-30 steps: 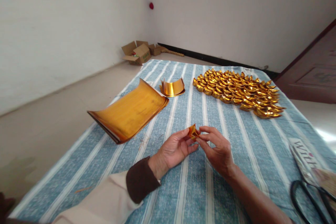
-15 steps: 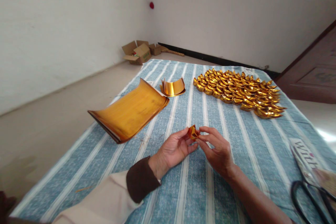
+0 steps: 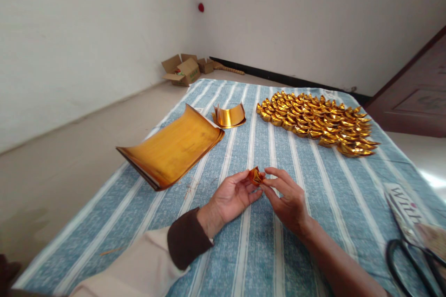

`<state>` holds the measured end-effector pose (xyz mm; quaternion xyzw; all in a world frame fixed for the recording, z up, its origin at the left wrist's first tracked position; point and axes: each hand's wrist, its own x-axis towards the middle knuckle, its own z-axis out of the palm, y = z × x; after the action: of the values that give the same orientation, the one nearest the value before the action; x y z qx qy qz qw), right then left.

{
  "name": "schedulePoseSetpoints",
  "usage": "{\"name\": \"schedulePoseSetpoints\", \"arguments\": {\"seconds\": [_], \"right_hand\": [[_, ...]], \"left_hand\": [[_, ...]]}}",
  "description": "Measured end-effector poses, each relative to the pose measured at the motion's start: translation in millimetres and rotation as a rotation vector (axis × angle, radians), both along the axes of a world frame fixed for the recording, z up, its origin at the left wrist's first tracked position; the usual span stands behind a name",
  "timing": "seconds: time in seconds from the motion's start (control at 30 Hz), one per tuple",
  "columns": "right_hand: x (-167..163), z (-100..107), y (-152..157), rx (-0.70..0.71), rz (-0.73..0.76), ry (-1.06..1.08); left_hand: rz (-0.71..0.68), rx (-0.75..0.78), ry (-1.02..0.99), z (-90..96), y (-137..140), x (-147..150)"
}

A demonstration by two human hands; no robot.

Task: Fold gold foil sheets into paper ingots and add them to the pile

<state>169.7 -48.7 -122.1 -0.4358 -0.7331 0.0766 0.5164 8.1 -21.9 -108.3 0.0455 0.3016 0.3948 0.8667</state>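
Note:
Between my two hands is a small folded gold foil paper piece (image 3: pixel 256 176), raised over the striped cloth. My left hand (image 3: pixel 232 198), palm up, grips its left side between thumb and fingers. At its right side, my right hand (image 3: pixel 287 199) pinches the lower edge with thumb and fingertips. Beyond them to the right lies a large cluster of finished gold paper ingots (image 3: pixel 313 120) in rows. Left of my hands is a stack of large curled gold paper sheets (image 3: pixel 172 144), with a smaller stack of curled gold paper (image 3: pixel 232 115) behind it.
A blue and white striped tablecloth (image 3: pixel 240 241) covers the table. Black-handled scissors (image 3: pixel 393 264) lie at the near right edge. Open cardboard boxes (image 3: pixel 188 72) stand on the floor past the far left corner. A dark red wooden panel (image 3: pixel 418 97) is at the right.
The folded gold paper between my fingers has tilted slightly and its opening looks a little different. Both hands stay in almost the same place.

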Motion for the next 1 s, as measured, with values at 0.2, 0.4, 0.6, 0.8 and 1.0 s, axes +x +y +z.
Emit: {"name": "schedulePoseSetpoints", "arguments": {"seconds": [0.2,0.4,0.6,0.8,1.0], "right_hand": [[-0.9,-2.5,1.1,0.024,-0.045,0.001],[-3.1,0.8,-0.6,0.007,-0.077,0.065],[-3.2,5.3,-2.7,-0.041,-0.014,0.142],[-1.7,2.9,-2.3,-0.068,-0.002,0.156],[-3.0,3.2,-2.3,-0.036,-0.014,0.141]], "left_hand": [[-0.038,0.036,-0.026,0.6,-2.6,0.1],[-0.076,0.144,-0.063,1.4,-5.5,1.6],[-0.096,0.231,-0.030,-1.9,-5.5,1.0],[-0.151,0.270,0.002,0.5,-6.3,0.3],[-0.161,0.263,0.065,0.3,-5.1,0.3]]}}
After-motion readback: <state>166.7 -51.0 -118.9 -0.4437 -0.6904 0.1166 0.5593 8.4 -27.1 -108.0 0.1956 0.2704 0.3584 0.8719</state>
